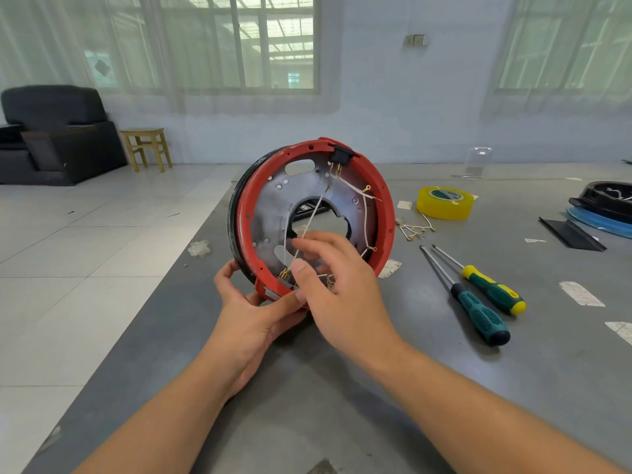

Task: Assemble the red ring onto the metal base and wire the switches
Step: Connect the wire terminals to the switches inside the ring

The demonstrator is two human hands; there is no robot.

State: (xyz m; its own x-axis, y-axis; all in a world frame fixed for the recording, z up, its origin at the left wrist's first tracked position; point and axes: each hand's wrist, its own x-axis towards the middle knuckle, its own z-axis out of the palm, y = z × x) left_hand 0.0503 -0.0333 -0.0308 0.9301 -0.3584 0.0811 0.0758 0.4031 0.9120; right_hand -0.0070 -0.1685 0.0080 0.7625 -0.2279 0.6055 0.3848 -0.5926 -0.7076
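The round assembly stands on its edge on the grey table (342, 388), near the table's left edge, its open face turned toward the camera. The red plastic ring (384, 200) sits around the rim of the round metal base plate (273, 213), which has a large central opening and oval slots. A black rim shows behind the ring on the left. A black switch block (342, 155) sits at the top of the ring, and white braided wires (362, 206) with brass terminals run across the plate.

The left hand (249, 309) grips the bottom edge of the ring from below, thumb and fingers wrapped on the rim. The right hand (338, 289) is in front of the lower plate, its grip pinching a white wire (309, 230) between thumb and forefinger, close to brass terminals at the ring's bottom.

To the right of the assembly lie loose wires with brass ends (415, 229), a yellow roll of tape (444, 202) and two green-handled screwdrivers (478, 302) side by side, well apart from the hands. A black part on a blue one (602, 210) rests by the far right edge. The table in front of the forearms is bare; beyond the left edge lies a tiled floor (85, 251).
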